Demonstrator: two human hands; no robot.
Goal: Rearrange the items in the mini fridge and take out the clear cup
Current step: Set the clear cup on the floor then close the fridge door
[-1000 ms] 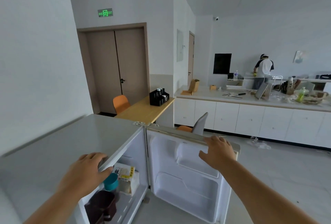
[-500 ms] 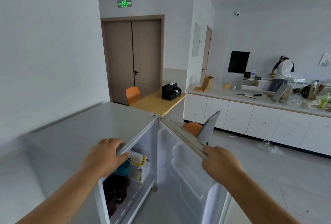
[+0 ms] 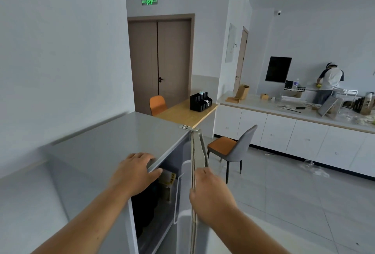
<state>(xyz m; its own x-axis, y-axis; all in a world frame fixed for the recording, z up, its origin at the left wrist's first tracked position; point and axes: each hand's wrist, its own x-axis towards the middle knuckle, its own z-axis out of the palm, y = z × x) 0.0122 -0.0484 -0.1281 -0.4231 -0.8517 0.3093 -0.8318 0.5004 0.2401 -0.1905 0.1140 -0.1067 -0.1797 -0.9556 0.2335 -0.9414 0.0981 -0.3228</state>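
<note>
Grey metal fills the near left of the head view: the flat top of the mini fridge (image 3: 113, 144), standing against the white wall. The left hand (image 3: 135, 174) rests palm down on the front edge of that top, its fingers curled over the lip and pressing on it, with nothing else held. The right hand (image 3: 211, 188) is closed around the top edge of the fridge door (image 3: 197, 152), thumb on the near side and fingers wrapped over the far side. The door stands nearly edge-on to the camera, hinged at the far corner, so the opening between it and the cabinet is a narrow dark wedge.

Inside that wedge only a white carton with a yellow label (image 3: 169, 180) shows, just below the left fingertips; the rest is in shadow. The clear cup is not visible in this view, so I cannot tell where it sits or whether it is in the fridge at all.

Judging by the grip and the task, the step in hand is working the door, with the rearranging not yet begun. The next move seems to call for a wide-open door, a lower head so the shelves can be seen, and a free hand to reach in.

Far right, another person stands at a white counter (image 3: 284, 109).
</note>
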